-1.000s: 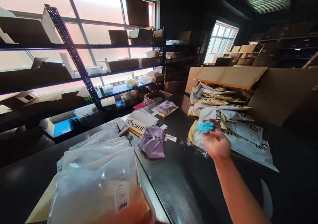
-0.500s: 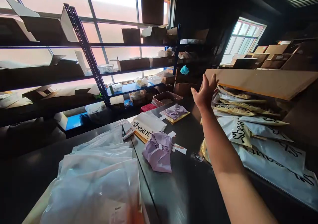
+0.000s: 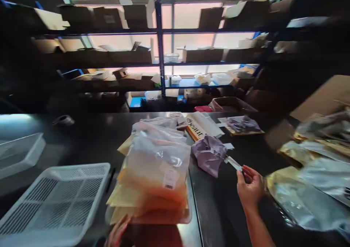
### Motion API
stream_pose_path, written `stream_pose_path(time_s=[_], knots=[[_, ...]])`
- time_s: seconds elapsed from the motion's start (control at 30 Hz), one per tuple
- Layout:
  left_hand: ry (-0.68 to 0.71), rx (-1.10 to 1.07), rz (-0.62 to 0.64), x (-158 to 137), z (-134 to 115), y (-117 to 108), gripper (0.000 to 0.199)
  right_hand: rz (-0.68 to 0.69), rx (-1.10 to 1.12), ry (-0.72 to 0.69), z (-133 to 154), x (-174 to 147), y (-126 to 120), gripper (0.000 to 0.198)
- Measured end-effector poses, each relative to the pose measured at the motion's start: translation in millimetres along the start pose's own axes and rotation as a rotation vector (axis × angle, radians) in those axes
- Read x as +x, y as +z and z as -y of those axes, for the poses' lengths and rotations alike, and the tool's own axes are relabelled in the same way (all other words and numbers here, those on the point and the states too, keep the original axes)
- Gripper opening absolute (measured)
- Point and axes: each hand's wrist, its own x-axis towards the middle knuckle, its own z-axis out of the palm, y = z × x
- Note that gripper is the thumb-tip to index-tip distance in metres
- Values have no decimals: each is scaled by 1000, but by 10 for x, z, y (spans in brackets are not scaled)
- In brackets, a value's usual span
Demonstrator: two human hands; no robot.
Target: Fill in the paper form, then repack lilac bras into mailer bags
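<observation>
My right hand point(image 3: 250, 186) has thumb and fingers closed on the end of a white tag point(image 3: 233, 163). The tag reaches to a crumpled lilac garment point(image 3: 209, 154) lying on the dark tabletop. My left hand point(image 3: 119, 232) shows only in part at the bottom edge, blurred, beside a stack of clear plastic bags point(image 3: 158, 152); whether it grips anything is unclear. The stack lies on a pale tray point(image 3: 188, 217), with orange and yellow showing through and a barcode label point(image 3: 170, 178) on the top bag.
Left of the stack is a white slotted basket point(image 3: 94, 203), with another white tray point(image 3: 41, 148) behind. Printed packages point(image 3: 201, 126) and a second lilac garment point(image 3: 243, 124) lie farther back. Filled bags point(image 3: 314, 196) are piled at right. Shelves with boxes point(image 3: 203, 55) stand behind.
My view has swung left. My right hand, earlier raised open toward the bag pile, has come down and taken hold of the tag. My left hand has come into view.
</observation>
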Motion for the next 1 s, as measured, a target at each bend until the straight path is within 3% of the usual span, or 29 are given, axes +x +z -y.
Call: stream_pose_path(time_s=[0.17,0.23,0.33,0.47,0.57,0.67,0.83,0.93,1.0], knots=[[-22,182,-63,-737,253,-609,46,273,305,-252,1049,-1381,316,26],[-97,270,-118,-954,340,-793,43,493,476,-366,1512,-1934,312,23],[-287,294,-233,-1281,487,-1046,40,935,601,-468,2006,-2686,230,24],[-494,110,-328,-1671,679,-1366,44,1362,374,-495,2233,-3423,197,46],[-886,-352,-397,-1732,852,-1567,46,1516,73,-308,2263,-3764,253,66],[-1201,-729,-304,-1490,1078,-1693,39,1417,-57,-98,2312,-3975,267,78],[-1265,-929,-108,-624,1493,-1815,45,1063,-115,-27,2381,-4197,-19,62],[-1349,-1031,-43,-80,1722,-1857,64,873,-361,217,2309,-4206,-184,80],[-1377,-1083,-29,215,1843,-1853,65,879,-485,402,2230,-4147,-201,93]])
